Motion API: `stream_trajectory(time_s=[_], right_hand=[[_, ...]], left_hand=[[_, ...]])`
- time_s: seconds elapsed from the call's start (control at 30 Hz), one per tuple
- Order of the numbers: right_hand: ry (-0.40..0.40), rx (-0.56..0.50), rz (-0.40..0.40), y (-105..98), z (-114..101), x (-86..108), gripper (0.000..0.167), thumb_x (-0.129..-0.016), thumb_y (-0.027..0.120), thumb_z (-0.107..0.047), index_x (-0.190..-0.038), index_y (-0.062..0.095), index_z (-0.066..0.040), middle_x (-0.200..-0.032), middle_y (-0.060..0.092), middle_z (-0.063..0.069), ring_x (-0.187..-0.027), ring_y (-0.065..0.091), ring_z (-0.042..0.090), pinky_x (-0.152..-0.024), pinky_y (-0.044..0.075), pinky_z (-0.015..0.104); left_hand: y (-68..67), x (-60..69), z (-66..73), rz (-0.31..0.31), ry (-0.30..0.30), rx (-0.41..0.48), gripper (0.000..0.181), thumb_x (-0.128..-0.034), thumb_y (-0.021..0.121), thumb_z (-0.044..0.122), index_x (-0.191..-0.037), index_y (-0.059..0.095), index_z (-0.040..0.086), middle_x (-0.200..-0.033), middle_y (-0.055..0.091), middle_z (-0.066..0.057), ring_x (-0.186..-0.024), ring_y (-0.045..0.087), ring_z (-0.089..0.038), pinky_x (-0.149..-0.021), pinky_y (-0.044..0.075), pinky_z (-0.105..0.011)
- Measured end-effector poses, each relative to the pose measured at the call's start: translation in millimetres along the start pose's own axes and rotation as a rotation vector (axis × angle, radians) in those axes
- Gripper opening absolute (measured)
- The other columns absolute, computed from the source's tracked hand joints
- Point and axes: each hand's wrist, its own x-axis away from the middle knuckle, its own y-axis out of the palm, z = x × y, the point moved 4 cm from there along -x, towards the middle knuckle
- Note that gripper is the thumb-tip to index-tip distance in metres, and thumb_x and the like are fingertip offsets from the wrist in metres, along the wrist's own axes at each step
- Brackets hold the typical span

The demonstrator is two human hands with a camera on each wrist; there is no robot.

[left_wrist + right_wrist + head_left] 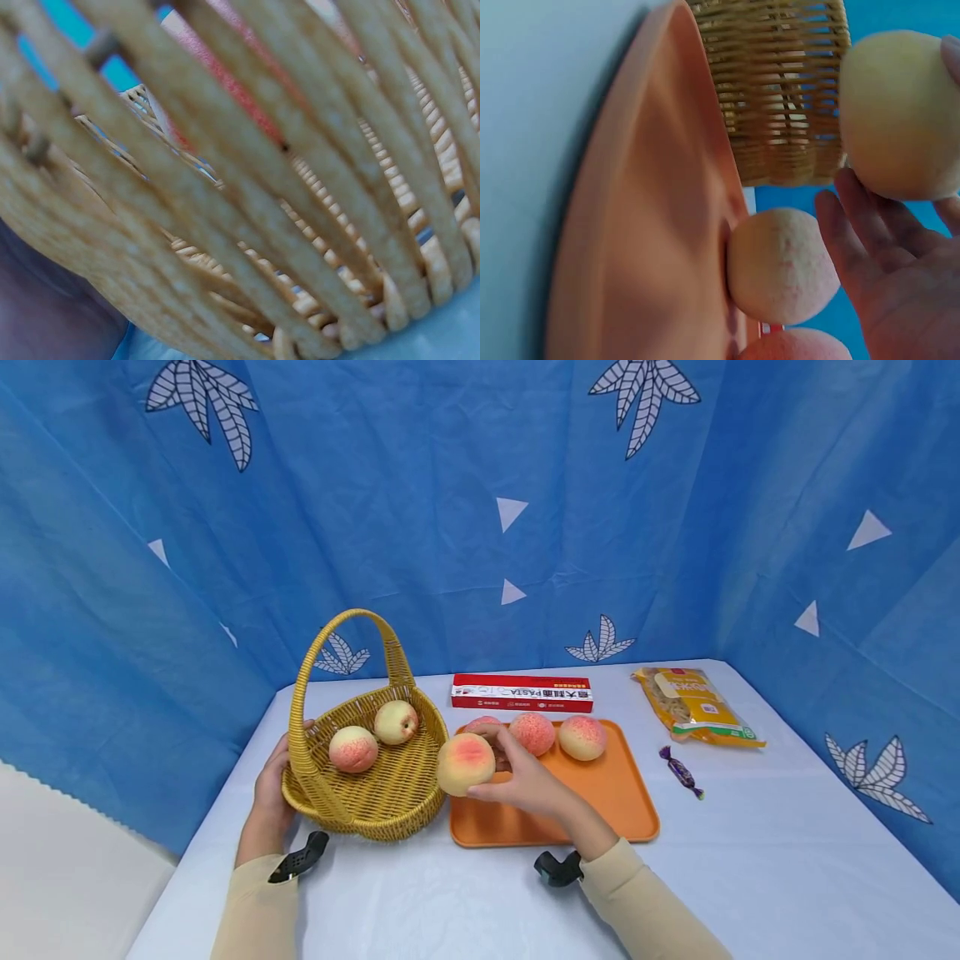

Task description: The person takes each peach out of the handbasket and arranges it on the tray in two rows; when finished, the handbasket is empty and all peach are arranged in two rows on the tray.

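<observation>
A peach (466,765) is held between the thumb and fingers of the right hand (525,781), above the orange tray's left edge, beside the basket. The right wrist view shows the same peach (900,112) gripped by the right hand (907,277). My left hand (273,785) grips the left rim of the yellow wicker basket (386,785); its fingertips are partly hidden. Two peaches lie in the basket, one blushed (353,749) and one paler (396,722). Woven strands (225,187) fill the left wrist view.
The orange tray (555,827) holds several peaches (582,737) along its back. Behind it lies a red pasta box (521,692). To the right are a yellow food bag (697,706) and a purple wrapped candy (681,772). A blue curtain (420,527) stands behind the table.
</observation>
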Motion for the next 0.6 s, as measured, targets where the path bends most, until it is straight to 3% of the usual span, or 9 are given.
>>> stream_trajectory(time_s=[0.17, 0.6], right_hand=[[0.066, 0.042, -0.026, -8, 3, 2.4, 0.073, -0.083, 0.082, -0.028, -0.142, 0.039, -0.028, -0.138, 0.05, -0.006, -0.122, 0.054, 0.02, -0.104, 0.048, 0.038], [0.159, 0.182, -0.044, -23, 22, 4.4, 0.076, -0.076, 0.086, -0.038, -0.14, 0.045, -0.028, -0.129, 0.056, -0.008, -0.121, 0.052, 0.018, -0.102, 0.049, 0.038]], left_hand=[[0.1, 0.3, 0.7, -0.004, 0.003, -0.001, 0.051, -0.1054, 0.027, 0.017, -0.156, 0.034, 0.023, -0.157, 0.028, 0.007, -0.132, 0.036, -0.004, -0.096, 0.042, -0.01], [-0.5, -0.5, -0.7, 0.001, 0.003, -0.005, 0.052, -0.1053, 0.027, 0.015, -0.157, 0.033, 0.024, -0.161, 0.024, 0.006, -0.136, 0.033, -0.006, -0.096, 0.042, -0.01]])
